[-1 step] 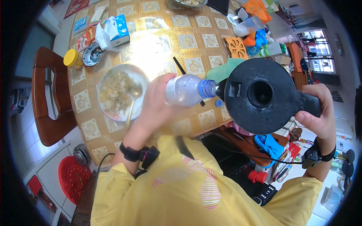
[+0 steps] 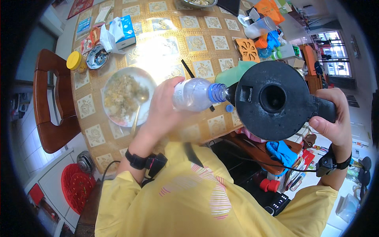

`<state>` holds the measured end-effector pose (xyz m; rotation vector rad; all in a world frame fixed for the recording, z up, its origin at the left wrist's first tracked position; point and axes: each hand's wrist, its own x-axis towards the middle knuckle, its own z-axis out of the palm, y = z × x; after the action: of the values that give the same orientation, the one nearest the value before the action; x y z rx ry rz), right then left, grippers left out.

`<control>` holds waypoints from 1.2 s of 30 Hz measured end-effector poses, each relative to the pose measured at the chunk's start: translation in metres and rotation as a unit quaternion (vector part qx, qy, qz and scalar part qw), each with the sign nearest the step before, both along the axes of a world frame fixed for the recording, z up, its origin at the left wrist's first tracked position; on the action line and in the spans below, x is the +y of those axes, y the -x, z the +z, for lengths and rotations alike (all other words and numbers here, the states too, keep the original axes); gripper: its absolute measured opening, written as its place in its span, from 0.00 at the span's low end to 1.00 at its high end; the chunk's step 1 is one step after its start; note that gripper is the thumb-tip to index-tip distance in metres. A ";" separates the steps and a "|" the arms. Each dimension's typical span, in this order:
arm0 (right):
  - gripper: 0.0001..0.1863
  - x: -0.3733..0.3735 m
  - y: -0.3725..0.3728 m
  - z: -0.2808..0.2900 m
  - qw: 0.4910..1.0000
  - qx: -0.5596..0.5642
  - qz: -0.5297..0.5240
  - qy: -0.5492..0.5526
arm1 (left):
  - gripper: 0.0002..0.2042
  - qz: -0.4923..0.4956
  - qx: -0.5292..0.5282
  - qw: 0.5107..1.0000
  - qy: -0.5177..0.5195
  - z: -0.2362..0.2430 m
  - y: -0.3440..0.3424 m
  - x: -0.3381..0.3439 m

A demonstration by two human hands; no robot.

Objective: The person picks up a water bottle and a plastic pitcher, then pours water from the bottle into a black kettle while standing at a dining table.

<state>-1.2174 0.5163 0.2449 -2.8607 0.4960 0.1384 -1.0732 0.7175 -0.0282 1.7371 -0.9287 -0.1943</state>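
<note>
Grip of the left hand is closed around the body of a clear plastic bottle, its fingertips mostly hidden, and the bottle lies tipped sideways, its open blue-ringed neck aimed rightward from that grip at the dark spout of a round black-lidded jug. Grip of the right hand is wrapped around the jug's black handle, with the lid just left of it. Left of the left grip, a round white plate of food sits on the gold-patterned desk.
</note>
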 end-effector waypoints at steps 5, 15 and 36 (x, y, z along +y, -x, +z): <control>0.27 0.000 -0.001 -0.001 1.000 -0.012 -0.010 -0.016 | 0.37 -0.005 0.005 1.000 0.002 0.000 -0.001 -0.001; 0.28 0.004 -0.005 0.000 0.997 -0.004 -0.059 -0.046 | 0.33 0.018 -0.019 0.999 0.039 0.003 -0.001 -0.005; 0.27 0.000 0.000 -0.001 0.997 0.002 -0.060 -0.045 | 0.36 -0.019 0.025 0.999 -0.029 0.005 0.003 -0.009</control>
<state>-1.2171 0.5166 0.2439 -2.7346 0.6435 0.1416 -1.0762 0.7090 -0.0234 1.7617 -0.9282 -0.2898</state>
